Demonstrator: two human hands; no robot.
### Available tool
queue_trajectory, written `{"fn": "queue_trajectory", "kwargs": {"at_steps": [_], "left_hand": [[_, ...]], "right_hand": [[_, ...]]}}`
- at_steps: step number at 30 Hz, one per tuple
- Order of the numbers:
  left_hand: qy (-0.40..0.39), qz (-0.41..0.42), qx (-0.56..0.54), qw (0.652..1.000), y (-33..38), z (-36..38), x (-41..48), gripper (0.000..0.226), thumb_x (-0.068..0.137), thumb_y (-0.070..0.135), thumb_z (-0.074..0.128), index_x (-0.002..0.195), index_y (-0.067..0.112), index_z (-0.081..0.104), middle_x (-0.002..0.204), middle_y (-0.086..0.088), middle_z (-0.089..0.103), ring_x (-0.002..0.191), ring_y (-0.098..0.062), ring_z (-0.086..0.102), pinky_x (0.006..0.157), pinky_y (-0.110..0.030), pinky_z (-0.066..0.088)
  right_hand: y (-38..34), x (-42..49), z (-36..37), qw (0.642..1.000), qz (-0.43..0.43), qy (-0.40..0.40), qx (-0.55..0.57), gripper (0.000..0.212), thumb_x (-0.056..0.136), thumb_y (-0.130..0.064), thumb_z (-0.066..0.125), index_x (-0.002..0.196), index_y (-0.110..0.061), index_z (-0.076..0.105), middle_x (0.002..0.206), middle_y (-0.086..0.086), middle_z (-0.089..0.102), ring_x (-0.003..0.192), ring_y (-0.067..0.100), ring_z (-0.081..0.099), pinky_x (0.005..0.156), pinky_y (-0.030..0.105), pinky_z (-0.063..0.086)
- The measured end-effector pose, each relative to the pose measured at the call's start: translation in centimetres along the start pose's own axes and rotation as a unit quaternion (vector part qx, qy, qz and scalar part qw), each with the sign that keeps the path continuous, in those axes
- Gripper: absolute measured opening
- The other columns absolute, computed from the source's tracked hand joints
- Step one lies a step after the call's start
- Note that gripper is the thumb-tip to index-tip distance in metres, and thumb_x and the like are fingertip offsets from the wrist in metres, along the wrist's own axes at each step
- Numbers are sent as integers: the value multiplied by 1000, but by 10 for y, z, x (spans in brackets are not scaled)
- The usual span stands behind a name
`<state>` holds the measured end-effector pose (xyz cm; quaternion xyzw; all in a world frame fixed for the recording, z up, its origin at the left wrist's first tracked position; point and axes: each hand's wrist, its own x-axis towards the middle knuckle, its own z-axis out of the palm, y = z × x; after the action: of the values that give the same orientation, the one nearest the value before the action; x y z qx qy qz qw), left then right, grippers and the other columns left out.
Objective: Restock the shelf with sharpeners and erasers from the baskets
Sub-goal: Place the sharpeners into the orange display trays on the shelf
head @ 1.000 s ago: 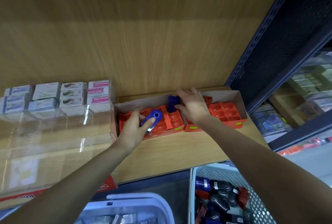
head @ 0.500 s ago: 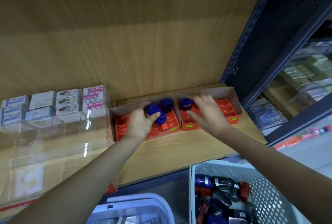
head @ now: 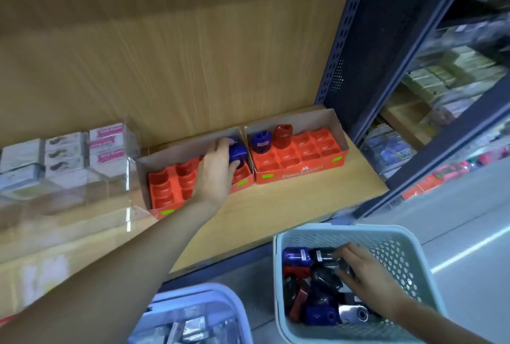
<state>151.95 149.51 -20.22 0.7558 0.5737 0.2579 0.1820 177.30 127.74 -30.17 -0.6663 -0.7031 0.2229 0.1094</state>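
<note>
**Head view: both hands on sharpeners**

Past stacked eraser boxes (head: 63,150), grips a blue sharpener (head: 238,153) with left hand (head: 214,171) in orange tray (head: 165,186). Lower right, curls right hand (head: 364,274) round a black sharpener (head: 324,256) inside pale basket (head: 397,249).

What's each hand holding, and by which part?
The left hand grips a blue sharpener round its sides. The right hand is in the basket; whether it holds anything cannot be told.

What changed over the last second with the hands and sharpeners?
The right hand set a blue sharpener in the right tray, let go and dropped into the basket. The left hand carried its held sharpener to the back right slot of the left tray, still gripping it. Trays and eraser boxes stayed put.
</note>
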Motion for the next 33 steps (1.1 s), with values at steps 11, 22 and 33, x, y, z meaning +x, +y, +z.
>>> {"fn": "queue_trajectory", "kwargs": {"at_steps": [11, 22, 33], "left_hand": [[102, -6, 116, 988, 20, 18, -41, 44, 85, 19, 67, 123, 7, 50, 122, -21, 45, 103, -35, 53, 87, -44, 44], [-371, 130, 130, 910, 70, 150, -141, 20, 97, 18, 43, 116, 15, 50, 120, -1, 47, 97, -23, 57, 76, -36, 44], [-389, -59, 69, 917, 41, 221, -166, 41, 87, 32, 64, 124, 19, 51, 125, 1, 52, 110, -18, 56, 82, -30, 44]], "right_hand": [[35, 0, 27, 963, 218, -130, 85, 25, 91, -20, 57, 115, -13, 53, 114, 4, 55, 95, 17, 52, 76, 22, 35], [67, 22, 66, 985, 140, -95, -41, 51, 91, -30, 55, 138, -20, 38, 134, 5, 44, 124, 29, 42, 96, 44, 42], [79, 17, 82, 990, 135, 29, -22, 32, 91, -33, 58, 116, -13, 58, 112, 7, 54, 106, 25, 48, 88, 36, 43]]}}
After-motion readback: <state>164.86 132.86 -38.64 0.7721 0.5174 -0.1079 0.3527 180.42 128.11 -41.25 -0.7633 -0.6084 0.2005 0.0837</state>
